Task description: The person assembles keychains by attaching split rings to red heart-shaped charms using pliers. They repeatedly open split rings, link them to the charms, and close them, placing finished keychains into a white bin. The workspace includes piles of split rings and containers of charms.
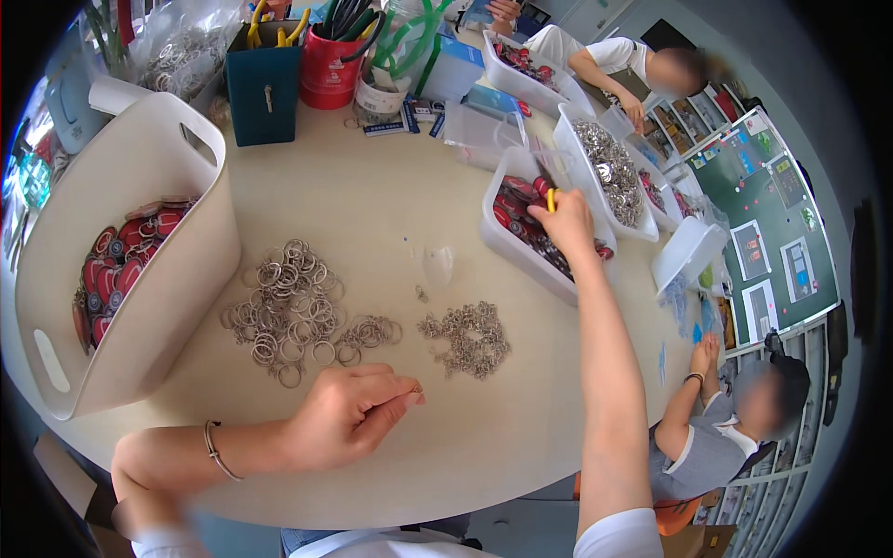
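Round and pale, the table [372, 200] serves as the landmark. Near its front edge the left hand [349, 414] rests with thumb and forefinger pinched narrow on a tiny metal ring [416, 390], barely visible at the fingertips. Such a ring looks light, stiff and slippery (easy to drop), so a fingertip pinch across its rim seems the surest hold. The right hand [563, 221] reaches to the far right of the table, into a white tray [507, 244] of red tags [521, 200], closed around something with a yellow handle [551, 199]; what tool it is cannot be told.

At the table's middle lies a loose heap of large key rings [288, 307], and just right of it a smaller pile of short chains [467, 337]; both would tangle or scatter if swept by a forearm. On the table's left side stands a tall cream bin [177, 279] holding more red tags. Toward the far edge sit a teal box [264, 88], a red cup [332, 70] of tools and a second tray of metal rings [609, 172]. Two other people sit beyond the right rim, their hands apart from these.
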{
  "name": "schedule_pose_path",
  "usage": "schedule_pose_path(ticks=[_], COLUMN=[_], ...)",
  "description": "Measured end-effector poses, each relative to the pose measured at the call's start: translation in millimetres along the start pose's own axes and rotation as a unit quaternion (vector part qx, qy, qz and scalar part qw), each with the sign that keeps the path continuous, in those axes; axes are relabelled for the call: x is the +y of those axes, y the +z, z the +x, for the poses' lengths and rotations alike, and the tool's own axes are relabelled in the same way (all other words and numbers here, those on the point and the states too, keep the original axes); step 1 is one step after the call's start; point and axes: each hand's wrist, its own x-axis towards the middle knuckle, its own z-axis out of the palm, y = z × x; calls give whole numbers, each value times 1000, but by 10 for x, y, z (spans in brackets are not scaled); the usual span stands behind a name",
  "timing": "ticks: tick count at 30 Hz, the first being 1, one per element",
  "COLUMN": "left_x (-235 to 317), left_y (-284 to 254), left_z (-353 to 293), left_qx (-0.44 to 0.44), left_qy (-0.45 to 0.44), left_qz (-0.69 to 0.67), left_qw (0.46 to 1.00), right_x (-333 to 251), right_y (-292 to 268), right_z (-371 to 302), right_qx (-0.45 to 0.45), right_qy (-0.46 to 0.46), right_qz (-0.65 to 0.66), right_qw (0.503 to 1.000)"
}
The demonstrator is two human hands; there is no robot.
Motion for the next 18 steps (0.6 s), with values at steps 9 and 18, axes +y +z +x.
schedule_pose_path(ticks=[9, 18], left_x=[49, 101], left_y=[-48, -38], left_z=[13, -42], left_qx=[30, 66], left_qy=[-8, 28], left_qz=[27, 79], left_qw=[999, 994], right_x=[-237, -1100], right_y=[-391, -948], right_z=[-464, -1664], right_qx=[132, -105], right_qy=[-42, 90], right_qz=[203, 692], right_qw=[969, 709])
